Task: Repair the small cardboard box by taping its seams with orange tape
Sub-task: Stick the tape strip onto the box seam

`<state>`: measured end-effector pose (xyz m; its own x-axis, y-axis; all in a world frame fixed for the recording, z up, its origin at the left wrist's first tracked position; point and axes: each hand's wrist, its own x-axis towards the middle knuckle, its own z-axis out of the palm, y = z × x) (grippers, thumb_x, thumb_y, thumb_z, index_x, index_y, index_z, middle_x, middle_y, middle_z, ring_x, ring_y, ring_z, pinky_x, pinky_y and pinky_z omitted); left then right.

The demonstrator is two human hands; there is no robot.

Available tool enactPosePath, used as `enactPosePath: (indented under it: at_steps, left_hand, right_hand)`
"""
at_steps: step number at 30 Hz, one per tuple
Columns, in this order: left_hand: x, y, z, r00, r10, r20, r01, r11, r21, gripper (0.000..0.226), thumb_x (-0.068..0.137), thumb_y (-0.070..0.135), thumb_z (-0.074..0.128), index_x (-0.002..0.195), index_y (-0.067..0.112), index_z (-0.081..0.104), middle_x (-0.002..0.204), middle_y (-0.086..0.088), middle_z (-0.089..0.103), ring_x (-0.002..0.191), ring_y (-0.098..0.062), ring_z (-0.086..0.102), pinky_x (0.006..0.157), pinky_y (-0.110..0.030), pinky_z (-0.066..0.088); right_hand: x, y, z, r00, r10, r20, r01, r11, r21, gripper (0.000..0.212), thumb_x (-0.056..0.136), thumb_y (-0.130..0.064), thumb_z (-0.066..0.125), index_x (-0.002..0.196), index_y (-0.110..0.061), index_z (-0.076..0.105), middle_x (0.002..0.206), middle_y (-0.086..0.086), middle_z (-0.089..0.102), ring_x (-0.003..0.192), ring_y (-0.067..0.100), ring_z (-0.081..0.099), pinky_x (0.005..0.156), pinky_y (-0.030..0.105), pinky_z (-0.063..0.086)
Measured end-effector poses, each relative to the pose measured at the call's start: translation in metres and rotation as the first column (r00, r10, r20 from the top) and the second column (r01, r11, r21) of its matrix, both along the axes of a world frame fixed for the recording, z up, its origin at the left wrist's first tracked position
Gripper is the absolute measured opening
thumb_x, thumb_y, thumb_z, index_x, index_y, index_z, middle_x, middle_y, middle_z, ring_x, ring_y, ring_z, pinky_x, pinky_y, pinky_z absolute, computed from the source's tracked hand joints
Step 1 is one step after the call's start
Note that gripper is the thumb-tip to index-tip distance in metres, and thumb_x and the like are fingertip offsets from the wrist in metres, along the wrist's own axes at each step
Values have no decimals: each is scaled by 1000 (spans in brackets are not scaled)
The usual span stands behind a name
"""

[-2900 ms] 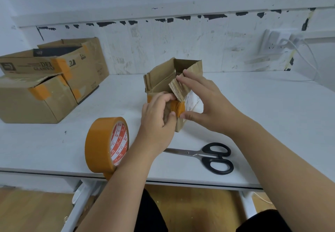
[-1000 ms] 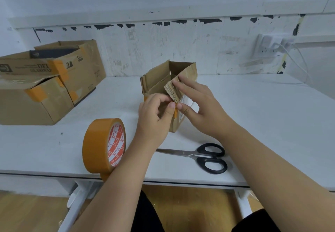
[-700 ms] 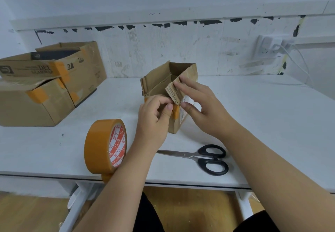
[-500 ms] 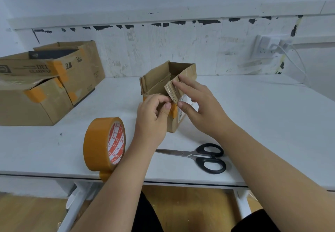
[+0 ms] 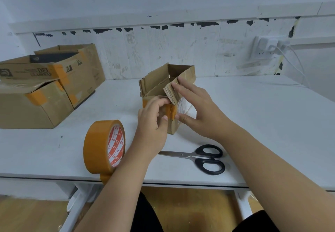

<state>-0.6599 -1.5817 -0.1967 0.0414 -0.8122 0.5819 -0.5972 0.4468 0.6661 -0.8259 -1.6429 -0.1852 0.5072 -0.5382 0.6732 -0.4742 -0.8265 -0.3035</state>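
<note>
The small cardboard box [image 5: 155, 85] stands in the middle of the white table [image 5: 253, 115] with its top flaps up. A strip of orange tape [image 5: 170, 112] wraps its near corner. My left hand [image 5: 153, 123] grips the box's near wall, fingers curled at the top edge and thumb pressing the tape's left side. My right hand [image 5: 199, 110] lies with straight fingers on the folded-down right flap, its thumb tip touching the box side by the tape. The orange tape roll [image 5: 103, 146] stands on edge near the front left.
Black-handled scissors [image 5: 203, 157] lie near the table's front edge, under my right forearm. Two larger cardboard boxes [image 5: 36, 105] patched with orange tape sit at the left. A wall socket with a white cable [image 5: 266, 48] is at the back right.
My left thumb has slid down along the corner, and more of the orange strip shows between my two thumbs. The box, roll and scissors stay put.
</note>
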Motion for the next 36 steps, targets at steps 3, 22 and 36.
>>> enactPosePath:
  at_steps: [3, 22, 36]
  left_hand:
    - [2, -2, -2, 999, -33, -6, 33, 999, -25, 36, 90, 16, 51, 122, 33, 49, 124, 17, 50, 118, -20, 46, 98, -45, 45]
    - [-1, -12, 0, 999, 21, -29, -23, 995, -100, 18, 88, 33, 52, 104, 26, 57, 108, 4, 60, 97, -22, 54, 76, -27, 46]
    - [-3, -9, 7, 993, 0, -120, -17, 990, -137, 6, 88, 21, 64, 93, 22, 61, 87, 19, 53, 71, 6, 50, 62, -7, 40]
  right_hand:
    - [1, 1, 0, 1000, -7, -20, 7, 1000, 0, 80, 82, -29, 72, 150, -17, 31, 159, 3, 22, 142, 17, 26, 115, 20, 14]
    - [4, -3, -2, 996, -5, 93, 9, 999, -37, 66, 87, -34, 66, 145, -13, 41, 155, 7, 32, 141, 12, 30, 113, 19, 19]
    - [6, 3, -1, 982, -5, 189, -3, 999, 39, 53, 92, -25, 61, 142, -17, 46, 153, 1, 36, 135, 8, 35, 105, 38, 41]
